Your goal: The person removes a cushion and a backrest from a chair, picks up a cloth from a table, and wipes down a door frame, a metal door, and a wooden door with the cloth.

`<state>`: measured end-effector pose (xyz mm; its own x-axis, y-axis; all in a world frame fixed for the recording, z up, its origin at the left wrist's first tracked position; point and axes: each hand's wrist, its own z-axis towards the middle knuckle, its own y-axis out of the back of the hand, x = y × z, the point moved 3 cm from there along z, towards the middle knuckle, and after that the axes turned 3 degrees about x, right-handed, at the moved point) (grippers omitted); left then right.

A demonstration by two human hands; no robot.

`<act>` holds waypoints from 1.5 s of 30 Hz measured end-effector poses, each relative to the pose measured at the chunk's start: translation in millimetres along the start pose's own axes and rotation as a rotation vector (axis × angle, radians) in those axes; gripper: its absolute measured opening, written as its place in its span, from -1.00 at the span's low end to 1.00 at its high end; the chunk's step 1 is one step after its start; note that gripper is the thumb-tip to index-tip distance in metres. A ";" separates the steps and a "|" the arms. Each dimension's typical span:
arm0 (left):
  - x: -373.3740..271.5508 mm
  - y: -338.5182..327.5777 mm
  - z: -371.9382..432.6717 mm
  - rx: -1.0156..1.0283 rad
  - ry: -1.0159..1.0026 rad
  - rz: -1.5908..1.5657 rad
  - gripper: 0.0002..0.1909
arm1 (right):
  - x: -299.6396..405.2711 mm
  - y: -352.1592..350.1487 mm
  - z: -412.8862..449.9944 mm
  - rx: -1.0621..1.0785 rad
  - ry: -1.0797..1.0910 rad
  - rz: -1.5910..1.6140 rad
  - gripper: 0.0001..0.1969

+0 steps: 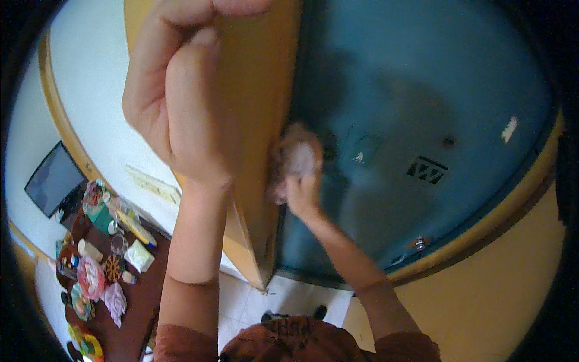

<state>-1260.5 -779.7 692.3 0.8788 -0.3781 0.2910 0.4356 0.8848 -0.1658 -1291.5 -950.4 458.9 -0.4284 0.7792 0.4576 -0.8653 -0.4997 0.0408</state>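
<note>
My left hand (pixel 185 99) is raised at the upper left, close to the camera, with its fingers curled. It overlaps the tan door frame (pixel 258 90) in view; whether it touches the frame or holds anything is hidden. Lower and to the right, my right hand (pixel 305 197) grips a crumpled, greyish-pink cloth (pixel 298 156), blurred in the picture. The cloth lies against the inner side of the frame, where it meets the blue-green door (pixel 362 235). Dark marks and a pale chipped spot (pixel 509 129) show on the door.
On the left, a dark brown table (pixel 140 289) bears a red basket (pixel 90 278), a lilac cloth (pixel 115 301) and several other items. A flat screen (pixel 56 178) stands behind them. Metal door hardware (pixel 419 244) sits near the door's right edge. White floor tiles (pixel 235 298) lie below.
</note>
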 end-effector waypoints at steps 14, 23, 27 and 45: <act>-8.8 14.1 5.1 0.101 0.078 -0.252 -0.70 | 68.2 -55.7 56.6 0.024 0.216 -0.019 -0.51; -8.1 -3.3 -1.8 0.065 0.061 -0.056 -0.68 | -42.9 -43.5 -298.7 0.521 -1.092 0.583 -0.82; -14.5 -0.2 3.4 0.053 -0.011 -0.061 -0.62 | -4.9 -49.1 -211.0 0.401 -0.719 0.444 -0.88; -80.1 63.0 -145.3 0.381 0.515 0.460 -0.29 | 145.0 -44.7 14.5 0.489 0.646 -0.493 -0.36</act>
<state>-1275.2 -733.3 521.6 0.9748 0.0523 -0.2168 -0.0085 0.9801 0.1982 -1311.2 -820.5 536.3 -0.2318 0.9301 -0.2849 -0.8451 -0.0474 0.5326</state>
